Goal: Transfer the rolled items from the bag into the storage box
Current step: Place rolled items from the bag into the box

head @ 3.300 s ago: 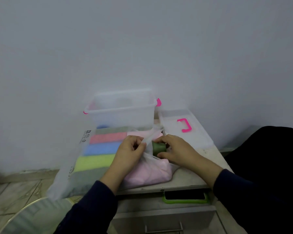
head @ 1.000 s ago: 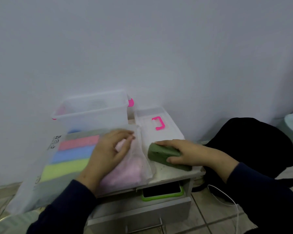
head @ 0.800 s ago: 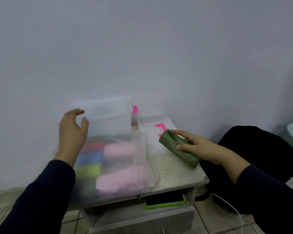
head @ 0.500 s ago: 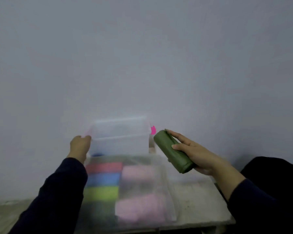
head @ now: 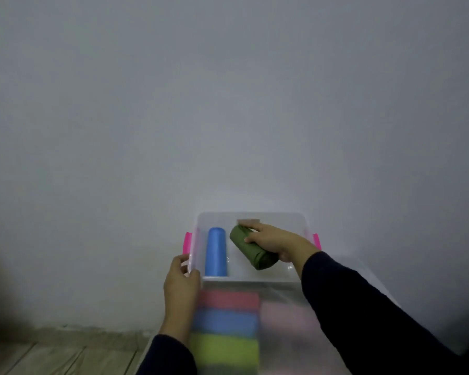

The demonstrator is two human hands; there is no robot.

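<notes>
**Green roll held inside the storage box**

Right hand (head: 275, 240) curled round the dark green roll (head: 252, 249), fingers over its upper side, thumb wrapped at the near flank. Roll gripped near its middle, tilted on a slant: far end stuck out past the fingertips toward the box's back wall, near end stuck out below the palm toward the box's front right. Held within the walls of the clear storage box (head: 251, 216); whether touching the box floor could not be told.

Just left of the green roll, apart from it, a blue roll (head: 215, 251) lay lengthwise in the box, running front to back near the left wall.

Left hand (head: 180, 280) gripped the box at its front left corner, thumb inside over the rim, fingers outside. Just above that hand, a pink latch (head: 186, 242) on the left side; a second pink latch (head: 316, 240) on the right side, behind the right wrist.

In front of the box, a clear plastic bag (head: 276, 299), blurred, with rolls seen through it: red (head: 229, 300), blue (head: 226, 322), lime (head: 225, 347) stacked at left, pale pink (head: 284, 316) at right. Dark sleeves on both forearms. Plain grey wall behind; wooden floor (head: 65, 355) at lower left.
</notes>
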